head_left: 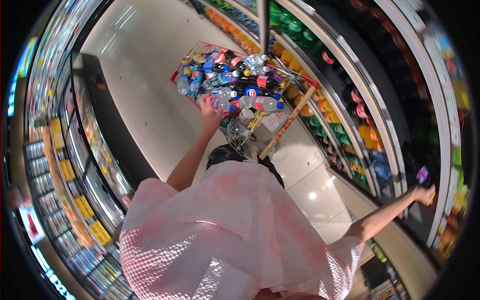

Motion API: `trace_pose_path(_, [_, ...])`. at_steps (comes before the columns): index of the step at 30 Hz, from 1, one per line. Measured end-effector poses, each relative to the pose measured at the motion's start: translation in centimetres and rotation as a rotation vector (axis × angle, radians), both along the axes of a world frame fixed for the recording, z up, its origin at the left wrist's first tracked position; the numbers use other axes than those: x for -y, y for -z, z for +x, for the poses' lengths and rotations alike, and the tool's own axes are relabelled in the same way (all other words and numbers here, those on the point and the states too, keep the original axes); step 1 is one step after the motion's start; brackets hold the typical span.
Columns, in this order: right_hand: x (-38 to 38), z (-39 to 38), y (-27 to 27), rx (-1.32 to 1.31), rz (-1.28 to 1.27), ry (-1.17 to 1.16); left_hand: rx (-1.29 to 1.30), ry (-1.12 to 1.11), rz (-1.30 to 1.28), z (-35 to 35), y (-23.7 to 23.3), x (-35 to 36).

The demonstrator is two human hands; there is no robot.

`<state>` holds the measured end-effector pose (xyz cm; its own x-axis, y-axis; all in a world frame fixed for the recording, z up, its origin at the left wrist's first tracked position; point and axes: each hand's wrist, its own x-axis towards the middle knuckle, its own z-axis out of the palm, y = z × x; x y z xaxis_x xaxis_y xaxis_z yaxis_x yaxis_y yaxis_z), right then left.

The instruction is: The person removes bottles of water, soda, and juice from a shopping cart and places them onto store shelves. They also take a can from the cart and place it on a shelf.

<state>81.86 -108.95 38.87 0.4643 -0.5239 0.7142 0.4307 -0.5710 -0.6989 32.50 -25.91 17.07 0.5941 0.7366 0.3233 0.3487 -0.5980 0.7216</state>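
My left hand (210,112) is at the near left side of a shopping cart (175,75) heaped with drink bottles. Its fingers are wrapped round a clear bottle (220,104) with a blue cap. Out at the far right, my right hand (425,194) is closed on the top of a dark bottle with a purple label (423,175), at the edge of a dark shelf. Clear bottles with blue caps (262,103) and a dark cola bottle (252,92) lie on the heap near my left hand.
Shelves (350,125) of orange, green and dark bottles run along the right. The cart's handle (290,122) slants beside a white paper sign (275,121). On the left stands a chilled display case (107,100) with goods. Tiled floor (145,65) lies between.
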Motion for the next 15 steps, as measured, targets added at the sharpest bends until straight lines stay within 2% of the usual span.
trace_pose_path(1, [-13.3, -6.3, -5.4, 0.395, -0.05, 0.052, 0.017, 0.006, -0.002, 0.3, -1.0, 0.8])
trace_pose_path(2, [-9.6, -5.8, -3.9, 0.436, -0.056, -0.034, 0.058, 0.039, -0.075, 0.7, -2.3, 1.7])
trace_pose_path(3, [-14.2, -8.2, -5.6, 0.648, -0.008, -0.127, 0.101, 0.078, -0.152, 1.3, -3.8, 2.8])
trace_pose_path(5, [-17.4, -11.2, -7.0, 0.711, -0.029, -0.063, 0.068, 0.214, -0.137, 2.7, -6.8, 4.6])
trace_pose_path(7, [-22.4, -15.1, -8.3, 0.592, -0.032, -0.13, 0.117, 0.397, -0.289, 4.1, -8.9, 5.9])
trace_pose_path(9, [-27.7, -18.6, -8.9, 0.429, -0.105, -0.233, 0.222, 0.6, -0.176, 6.2, -10.1, 7.2])
trace_pose_path(12, [-41.3, -25.2, -8.5, 0.2, -0.262, -0.359, 0.248, 0.869, -0.269, 8.7, -15.8, 9.1])
trace_pose_path(13, [-44.6, -26.7, -7.1, 0.06, -0.252, -0.364, 0.256, 0.948, -0.271, 9.2, -16.9, 9.3])
trace_pose_path(15, [-51.0, -29.5, -4.0, 0.0, -0.326, -0.619, 0.24, 1.055, -0.33, 9.5, -17.2, 9.6])
